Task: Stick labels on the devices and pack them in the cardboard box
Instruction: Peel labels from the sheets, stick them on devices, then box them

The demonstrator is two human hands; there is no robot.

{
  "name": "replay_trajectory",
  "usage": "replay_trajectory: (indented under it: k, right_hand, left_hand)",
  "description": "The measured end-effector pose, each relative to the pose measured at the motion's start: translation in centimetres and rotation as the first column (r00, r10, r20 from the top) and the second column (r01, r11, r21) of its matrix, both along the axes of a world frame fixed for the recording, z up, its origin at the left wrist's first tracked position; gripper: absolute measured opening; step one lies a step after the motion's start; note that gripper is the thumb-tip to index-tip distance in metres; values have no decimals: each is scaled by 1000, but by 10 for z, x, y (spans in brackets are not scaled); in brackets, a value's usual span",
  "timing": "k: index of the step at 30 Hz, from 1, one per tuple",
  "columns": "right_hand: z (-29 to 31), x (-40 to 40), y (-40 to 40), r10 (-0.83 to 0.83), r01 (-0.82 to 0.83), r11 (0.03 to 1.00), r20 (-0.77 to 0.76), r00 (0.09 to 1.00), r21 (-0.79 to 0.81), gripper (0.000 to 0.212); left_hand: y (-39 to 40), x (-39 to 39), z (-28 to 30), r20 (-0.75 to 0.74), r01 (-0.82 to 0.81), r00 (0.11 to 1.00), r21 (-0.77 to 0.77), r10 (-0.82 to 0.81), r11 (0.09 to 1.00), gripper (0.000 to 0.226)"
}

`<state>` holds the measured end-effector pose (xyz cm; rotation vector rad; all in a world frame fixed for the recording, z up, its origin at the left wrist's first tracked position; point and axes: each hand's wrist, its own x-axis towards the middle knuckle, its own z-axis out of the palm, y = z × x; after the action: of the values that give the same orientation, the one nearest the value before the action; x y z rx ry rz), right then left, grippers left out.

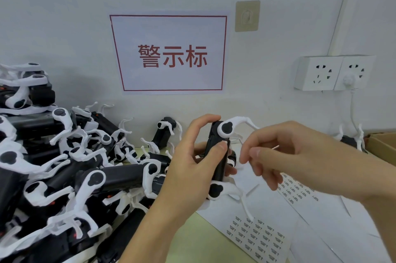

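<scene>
My left hand [188, 155] grips one device [218, 151], my right hand [270, 155] pinches something tiny, and the big pile [64, 166] on the left waits

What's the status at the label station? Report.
Left hand grips one device upright. Right hand beside it, fingers curled, label not discernible. Label sheets below, box at right. Nothing blocking.
</scene>
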<state>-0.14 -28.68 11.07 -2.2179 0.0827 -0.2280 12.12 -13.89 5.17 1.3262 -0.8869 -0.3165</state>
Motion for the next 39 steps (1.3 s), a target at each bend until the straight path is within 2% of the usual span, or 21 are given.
replay_trajectory:
  k: [3,6,7,8,9,11,14,19,32,35,38,39]
  right_hand:
    - [6,-4,-2,-24,18,999,192,981,33,21]
    - [0,3,-1,-192,216,976,472,860,4,17]
    - [-3,7,0,-232,294,955,517,824,-40,15]
    - [-7,10,1,-253,349,932,513,820,-99,16]
    - [-12,13,1,-263,368,917,461,848,-154,26]
    - [-18,16,-2,-234,292,943,304,923,-160,49]
    - [-21,18,-5,-89,113,988,208,974,-108,39]
    - [-23,21,0,-20,54,987,220,975,-149,24]
    - [-30,27,0,-11,32,997,253,967,-77,34]
    - [-32,29,0,-32,46,998,256,966,-48,39]
    - [-33,31,1,-59,77,996,273,960,-53,38]
    - [-34,31,1,-74,95,993,275,959,-64,37]
  left_hand:
    - [-2,0,-1,-24,18,1000,6,-17,1000,42]
    - [-3,-1,-1,-26,35,999,2,-35,999,46]
    - [-3,-2,-1,-20,42,999,-4,-42,999,44]
    - [-3,-2,-1,-14,57,998,-8,-57,998,41]
    - [-2,-2,-1,-7,80,997,-11,-80,997,40]
    - [-1,-2,-2,9,136,991,-16,-136,991,40]
    - [1,2,-3,46,173,984,18,-174,985,40]
    - [4,10,-7,93,185,976,111,-195,977,41]
    - [12,8,-3,59,230,969,133,-239,964,57]
    - [8,8,-3,36,143,988,138,-149,980,52]
    - [4,12,-5,48,10,999,235,-22,972,63]
    - [3,14,-6,40,-4,999,255,-7,967,61]
